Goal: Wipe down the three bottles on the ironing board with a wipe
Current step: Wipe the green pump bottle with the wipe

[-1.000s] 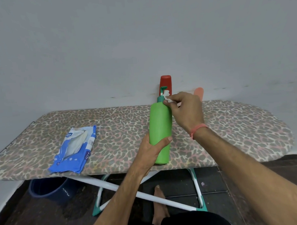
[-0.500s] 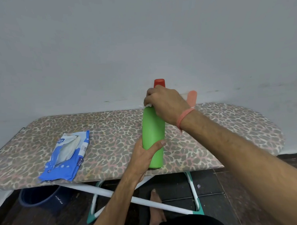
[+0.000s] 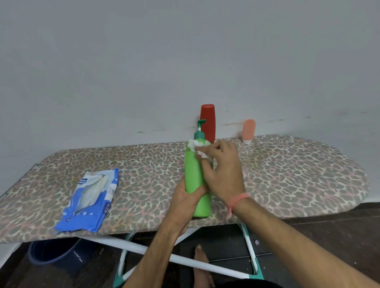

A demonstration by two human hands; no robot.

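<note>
L hand (image 3: 187,200) grips the lower body of the green pump bottle (image 3: 195,176), thumb across its front, fingers curled round the far side. Bottle stands upright w/ its base on the ironing board (image 3: 284,174), close to the near edge. R hand (image 3: 224,170) sits just right of that grip and higher up, fingers curled, pinching a white wipe (image 3: 195,145) and pressing it vs the bottle's shoulder, right below the teal pump collar. Part of the wipe is bunched at the shoulder, the rest hidden under the fingers. Pink band (image 3: 239,199) on the R wrist.

Behind the grip, at the board's far edge by the grey wall (image 3: 181,57): red bottle (image 3: 208,121) standing cap-down, directly past the pump head, partly hidden by it. Small peach bottle (image 3: 248,131) also cap-down, further right of the R hand, apart from the red one. Neither is touched.

Well left of the L hand: blue wipes pack (image 3: 89,196) lying flat on the board, flap open, a white sheet showing.

Below the grip: white and teal board legs (image 3: 159,254), a bare foot (image 3: 201,267) on the dark floor, dark blue bucket (image 3: 56,252) under the board's left end
</note>
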